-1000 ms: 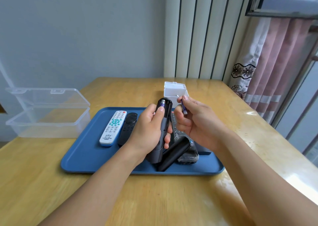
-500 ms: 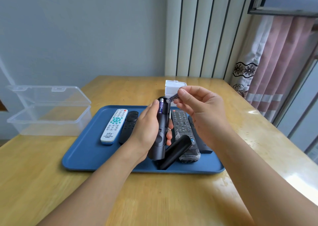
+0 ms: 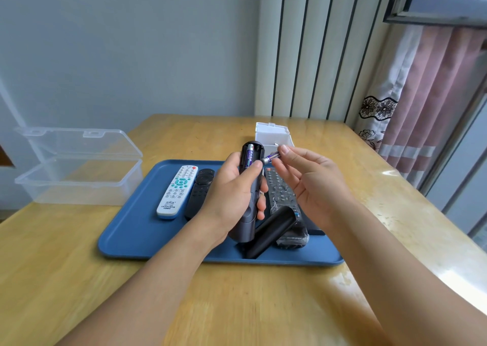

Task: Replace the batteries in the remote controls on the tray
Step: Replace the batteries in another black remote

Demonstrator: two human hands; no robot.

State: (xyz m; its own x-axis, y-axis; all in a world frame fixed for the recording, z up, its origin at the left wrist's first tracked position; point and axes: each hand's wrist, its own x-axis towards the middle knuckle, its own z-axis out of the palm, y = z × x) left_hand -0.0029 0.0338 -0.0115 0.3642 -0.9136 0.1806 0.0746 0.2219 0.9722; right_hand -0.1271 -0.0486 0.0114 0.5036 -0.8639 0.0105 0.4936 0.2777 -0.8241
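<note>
The left hand (image 3: pixel 232 192) comes in from 7 o'clock, forearm slanting up across the bench (image 3: pixel 79 266), and its grip is clamped round a dark grey remote (image 3: pixel 249 187) held nearly upright above the blue tray (image 3: pixel 131 229). The fingers wrap the remote's far side and the thumb (image 3: pixel 254 167) lies along its open back, tip just below a purple battery (image 3: pixel 249 155) seated in the compartment at the top.

The right hand (image 3: pixel 311 179) enters from 5 o'clock, palm turned toward the left. Its grip is pinched on a second battery (image 3: pixel 271 158), held between thumb and forefinger, with the other fingers loosely spread. That battery lies almost level, its free end touching or just beside the left thumb tip at the remote's 3 o'clock edge.

On the tray, a white remote (image 3: pixel 178 191) and a slim black remote (image 3: pixel 199 195) lie at 9 o'clock of the held one. A buttoned black remote (image 3: pixel 280 192) lies under the right hand, with a black cover (image 3: pixel 271 231) leaning across its near end. A white box (image 3: pixel 272 134) stands beyond the tray at 12 o'clock, and a clear open box (image 3: pixel 79 179) sits at 9 o'clock on the bench.
</note>
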